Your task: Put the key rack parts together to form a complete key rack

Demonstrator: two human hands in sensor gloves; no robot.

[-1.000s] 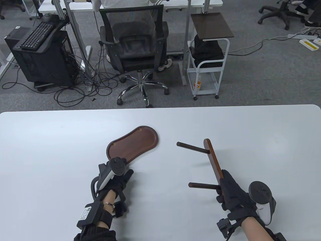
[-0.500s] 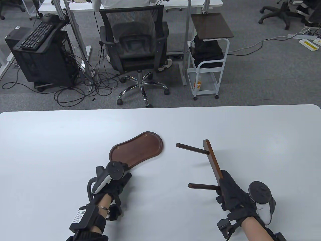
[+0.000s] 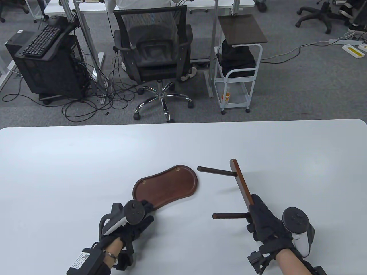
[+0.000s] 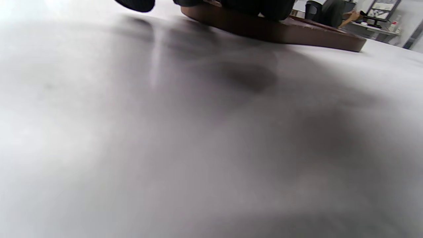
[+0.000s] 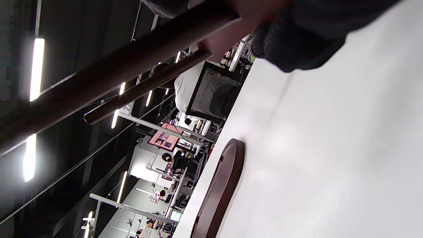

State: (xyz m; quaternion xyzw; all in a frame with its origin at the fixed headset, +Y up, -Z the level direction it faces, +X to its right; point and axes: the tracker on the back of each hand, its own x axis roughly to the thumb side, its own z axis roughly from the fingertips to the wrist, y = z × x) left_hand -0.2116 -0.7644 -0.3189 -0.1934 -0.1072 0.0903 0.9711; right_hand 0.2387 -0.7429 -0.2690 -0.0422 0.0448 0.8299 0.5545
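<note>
in the table view, the brown oval tray (image 3: 166, 184) lay flat on the white table (image 3: 57, 172), and i use it as my landmark. my left hand (image 3: 134, 222) sat at the tray's near left end, fingers on its edge; whether they gripped or only pressed i could not tell. to the right of the tray, my right hand (image 3: 265, 220) held the wooden bar (image 3: 241, 183) by its near end, fingers wrapped around it. two dark pegs stuck out of the bar toward the tray: the far peg (image 3: 216, 171) ended just beside the tray's right end, the near peg (image 3: 230, 215) lay closer to me, apart from the tray.

in the left wrist view, my fingertips (image 4: 261, 6) rested on top of the tray (image 4: 297, 33) at the upper edge, the blurred table (image 4: 165, 148) filling the rest.

in the right wrist view, my gloved fingers (image 5: 297, 39) closed over the bar (image 5: 228, 36), the pegs (image 5: 99, 82) reached away from it, and the tray (image 5: 221, 185) lay beyond on the table (image 5: 330, 148).
</note>
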